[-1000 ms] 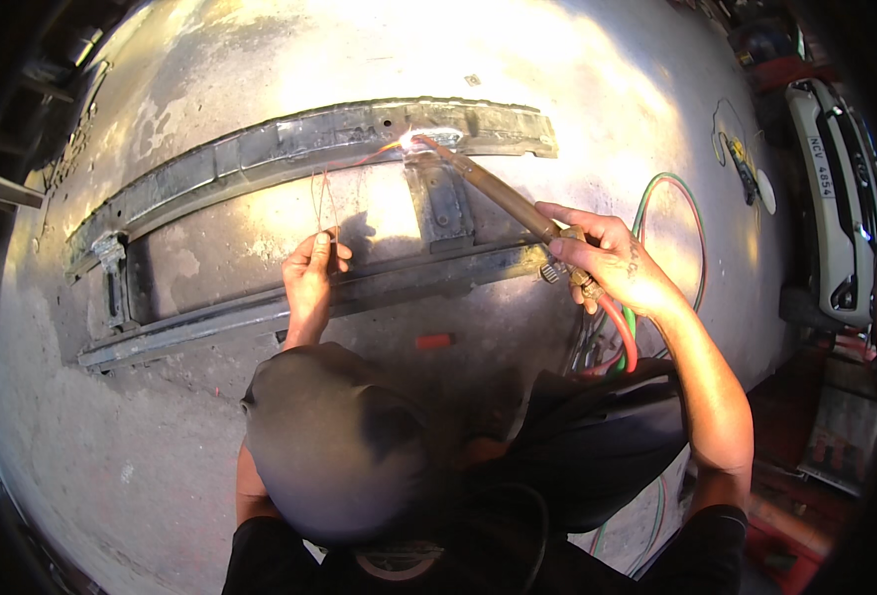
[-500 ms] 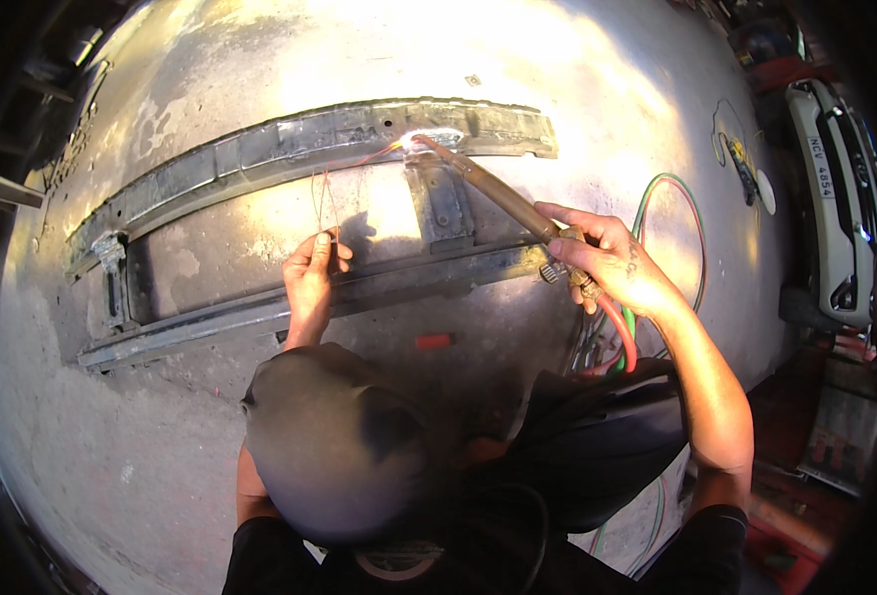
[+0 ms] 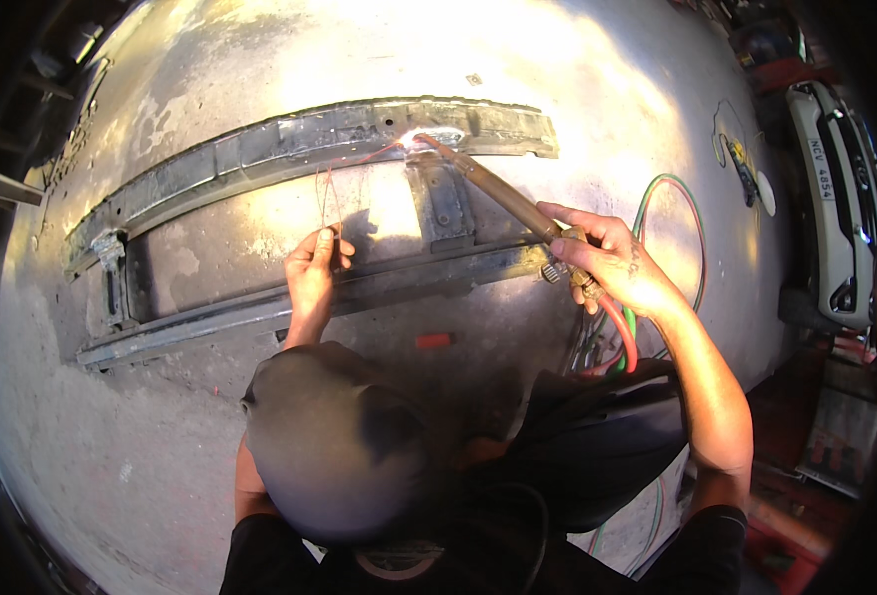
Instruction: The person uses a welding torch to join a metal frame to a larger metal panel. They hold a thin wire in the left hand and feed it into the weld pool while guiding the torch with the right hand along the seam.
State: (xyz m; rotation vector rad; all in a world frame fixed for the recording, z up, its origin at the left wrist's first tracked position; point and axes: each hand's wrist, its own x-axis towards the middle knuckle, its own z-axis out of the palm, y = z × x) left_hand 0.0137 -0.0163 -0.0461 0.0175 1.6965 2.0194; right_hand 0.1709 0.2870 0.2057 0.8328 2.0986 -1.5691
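A long dark metal frame (image 3: pixel 260 149), with two rails joined by short uprights, lies on the concrete floor. My right hand (image 3: pixel 612 260) is closed around the valve end of a gas welding torch (image 3: pixel 503 198). Its tip meets a glaring white spot at the joint of the far rail and the right upright. Pinched in my left hand (image 3: pixel 309 273) is a thin, bent, copper-coloured filler wire (image 3: pixel 325 198), above the near rail. The wire's far end reaches the bright spot from the left. Glare hides the exact contact there.
Red and green hoses (image 3: pixel 702 233) loop beside my right forearm. A small red object (image 3: pixel 434 340) lies on the floor near the frame. A light-coloured car front (image 3: pixel 827 198) stands at the far right, with a corded tool (image 3: pixel 746 178) on the floor before it.
My left hand has shifted up very slightly with the wire. The orange glow at the wire's end looks smaller. The torch and my right hand stay almost in place.
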